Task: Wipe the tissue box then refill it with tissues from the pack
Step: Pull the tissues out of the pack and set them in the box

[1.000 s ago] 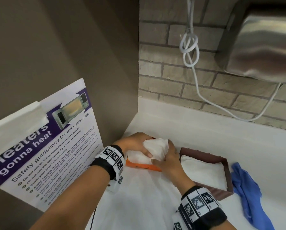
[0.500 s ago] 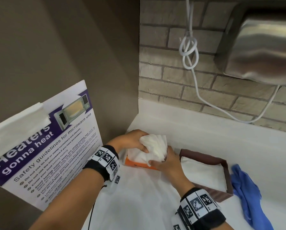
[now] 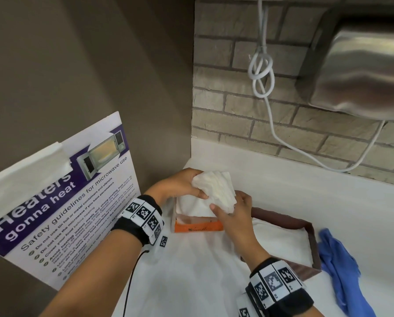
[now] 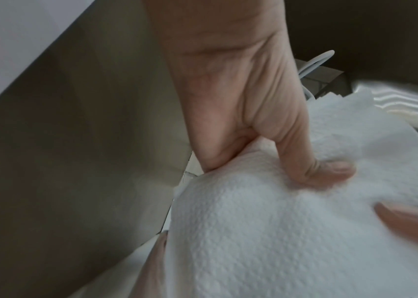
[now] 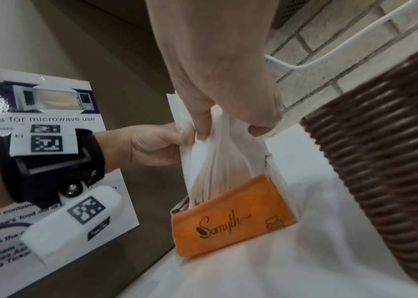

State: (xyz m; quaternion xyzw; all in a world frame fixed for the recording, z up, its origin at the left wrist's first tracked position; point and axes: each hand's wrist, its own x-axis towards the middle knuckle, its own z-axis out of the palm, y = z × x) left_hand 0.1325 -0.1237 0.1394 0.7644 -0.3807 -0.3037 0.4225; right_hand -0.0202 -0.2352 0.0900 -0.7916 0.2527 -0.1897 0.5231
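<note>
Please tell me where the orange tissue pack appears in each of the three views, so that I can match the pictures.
Head: pack at lower centre, below both hands, left of the brown box.
Left wrist: not in view; only tissues show.
Right wrist: pack at lower centre.
Shared landmark: the tissues.

Microwave safety poster point(image 3: 63, 197) is leaning against the brown side wall on the left, tape strip point(image 3: 26, 165) sitting across its top corner. Steel wall-mounted unit point(image 3: 360, 72) is hanging on the brick wall point(image 3: 225, 106) upper right; its white cable point(image 3: 261, 72) is hanging knotted, looping down to its underside. Blue cloth point(image 3: 337, 268) is lying crumpled on the white tabletop point(image 3: 328, 202), far right.
</note>
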